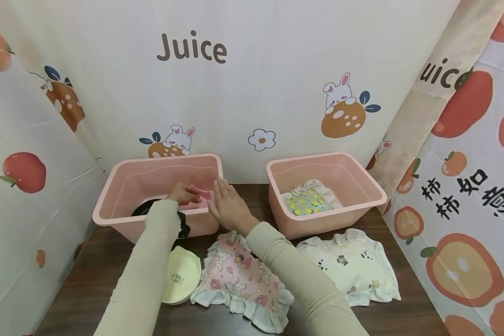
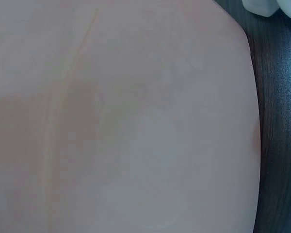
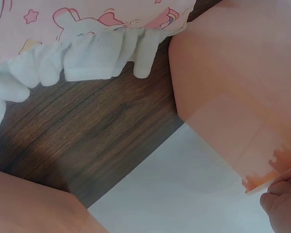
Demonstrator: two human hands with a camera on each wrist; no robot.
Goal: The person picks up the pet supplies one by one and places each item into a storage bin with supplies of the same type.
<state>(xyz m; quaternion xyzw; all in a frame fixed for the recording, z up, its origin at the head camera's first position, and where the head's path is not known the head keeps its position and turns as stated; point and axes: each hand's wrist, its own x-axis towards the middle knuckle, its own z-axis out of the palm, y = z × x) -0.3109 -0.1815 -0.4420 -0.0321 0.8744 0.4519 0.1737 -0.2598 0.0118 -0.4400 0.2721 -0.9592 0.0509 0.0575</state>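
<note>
My left hand (image 1: 185,193) reaches over the front rim of the left pink bin (image 1: 157,164), its fingers curled at a bright pink item (image 1: 203,192) inside. The item's kind does not show, as the hand covers part of it. Flat against the bin's right front corner, my right hand (image 1: 231,205) has straight fingers. In the right wrist view, that hand (image 3: 285,206) shows only at the lower right edge, by the rim. The bin's pale pink wall (image 2: 150,121) fills the left wrist view. A black round-edged object (image 1: 140,209) lies in the bin, partly behind the left sleeve.
A pale yellow bowl with a fish print (image 1: 180,275) and a pink ruffled pillow (image 1: 239,270) lie in front. To the right, a cream ruffled pillow (image 1: 357,266) lies before a second pink bin (image 1: 319,161), which holds a lemon-print pillow (image 1: 306,200).
</note>
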